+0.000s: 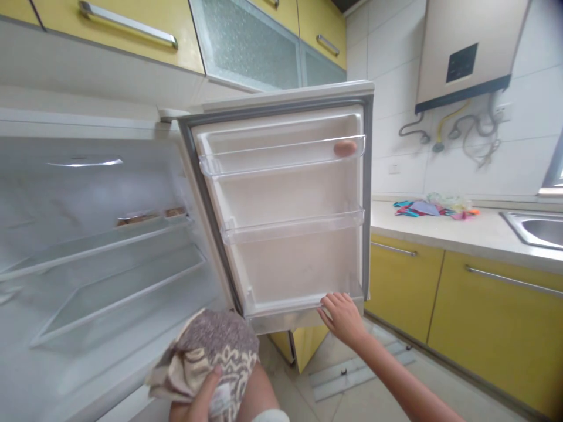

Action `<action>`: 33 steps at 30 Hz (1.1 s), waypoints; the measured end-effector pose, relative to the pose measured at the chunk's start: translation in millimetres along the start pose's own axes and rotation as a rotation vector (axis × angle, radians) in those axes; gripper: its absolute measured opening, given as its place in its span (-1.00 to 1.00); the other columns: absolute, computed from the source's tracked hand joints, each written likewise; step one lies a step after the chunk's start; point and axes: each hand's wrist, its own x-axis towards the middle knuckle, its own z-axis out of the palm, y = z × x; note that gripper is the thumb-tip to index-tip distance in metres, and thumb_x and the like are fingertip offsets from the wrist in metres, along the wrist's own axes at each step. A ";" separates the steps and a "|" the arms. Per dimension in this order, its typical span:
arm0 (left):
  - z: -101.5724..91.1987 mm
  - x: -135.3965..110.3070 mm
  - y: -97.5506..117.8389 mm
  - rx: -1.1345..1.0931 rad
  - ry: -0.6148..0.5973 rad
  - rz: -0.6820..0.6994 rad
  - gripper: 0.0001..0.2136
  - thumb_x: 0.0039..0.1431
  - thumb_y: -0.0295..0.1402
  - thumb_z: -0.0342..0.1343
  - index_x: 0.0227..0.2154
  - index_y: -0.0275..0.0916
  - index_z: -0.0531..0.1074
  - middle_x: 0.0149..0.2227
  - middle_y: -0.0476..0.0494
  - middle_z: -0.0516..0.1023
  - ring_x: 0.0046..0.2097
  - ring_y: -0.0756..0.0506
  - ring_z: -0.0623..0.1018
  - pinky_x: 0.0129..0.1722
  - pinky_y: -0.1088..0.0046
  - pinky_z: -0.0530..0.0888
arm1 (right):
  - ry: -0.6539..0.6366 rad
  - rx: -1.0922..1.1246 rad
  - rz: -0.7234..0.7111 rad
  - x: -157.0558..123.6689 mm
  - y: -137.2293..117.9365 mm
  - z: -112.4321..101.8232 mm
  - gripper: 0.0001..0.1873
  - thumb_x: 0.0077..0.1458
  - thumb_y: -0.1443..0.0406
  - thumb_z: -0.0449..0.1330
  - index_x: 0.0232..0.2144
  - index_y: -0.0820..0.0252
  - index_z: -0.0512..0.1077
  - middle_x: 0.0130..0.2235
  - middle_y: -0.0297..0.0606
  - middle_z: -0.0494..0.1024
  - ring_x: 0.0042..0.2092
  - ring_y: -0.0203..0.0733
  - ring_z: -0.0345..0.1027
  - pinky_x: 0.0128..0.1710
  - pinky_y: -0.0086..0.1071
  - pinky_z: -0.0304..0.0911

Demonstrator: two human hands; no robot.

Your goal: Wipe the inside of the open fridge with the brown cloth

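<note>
My left hand (pixel 200 398) is closed on a bunched, patterned brown-and-cream cloth (pixel 226 340), low in front of the open fridge. My right hand (pixel 341 316) has its fingers hooked over the front edge of the bottom door shelf (pixel 281 319), near that shelf's right end. The fridge door (pixel 285 193) stands wide open, its inner side facing me. Clear plastic shelves cross it. A brown egg (pixel 345 148) lies at the right end of the top door shelf (pixel 272 158).
At left, the fridge interior has glass shelves (pixel 123 299), with brown packaged food (pixel 138 218) at the back. Right of the door, a countertop (pixel 475 234) carries a pile of colourful cloths or bags (pixel 426 208) beside a sink (pixel 541 228). Yellow cabinets (pixel 497 328) stand below; a water heater (pixel 466 53) hangs above.
</note>
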 end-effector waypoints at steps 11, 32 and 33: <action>108.5 37.4 -6.8 1.120 -0.628 1.134 -0.20 -0.02 -0.51 0.13 0.35 -0.07 0.15 0.39 -0.22 0.26 0.40 -0.33 0.22 0.42 -0.14 0.03 | 0.042 0.053 0.050 -2.3 -2.6 3.2 -0.83 0.32 0.22 0.07 -0.32 0.10 0.38 -0.34 -0.31 0.48 -0.25 -0.14 0.26 -0.15 -0.25 -0.04; 134.9 103.5 43.2 1.323 -1.098 0.880 -0.53 -0.09 -0.01 0.31 -0.12 -0.10 0.51 -0.04 -0.19 0.66 -0.02 -0.29 0.63 -0.11 0.30 0.50 | -0.186 0.088 0.102 5.6 -1.8 -6.9 -0.70 0.38 0.13 0.01 -0.29 0.12 0.43 -0.29 -0.28 0.55 -0.20 -0.15 0.34 -0.18 -0.28 -0.03; 134.8 104.3 43.4 1.329 -1.103 0.881 -0.52 -0.09 0.00 0.31 -0.11 -0.10 0.51 -0.04 -0.18 0.66 -0.02 -0.29 0.63 -0.11 0.30 0.50 | -0.202 0.092 0.106 6.3 -1.6 -7.5 -0.69 0.38 0.12 0.01 -0.29 0.13 0.44 -0.29 -0.28 0.55 -0.19 -0.14 0.35 -0.18 -0.28 -0.03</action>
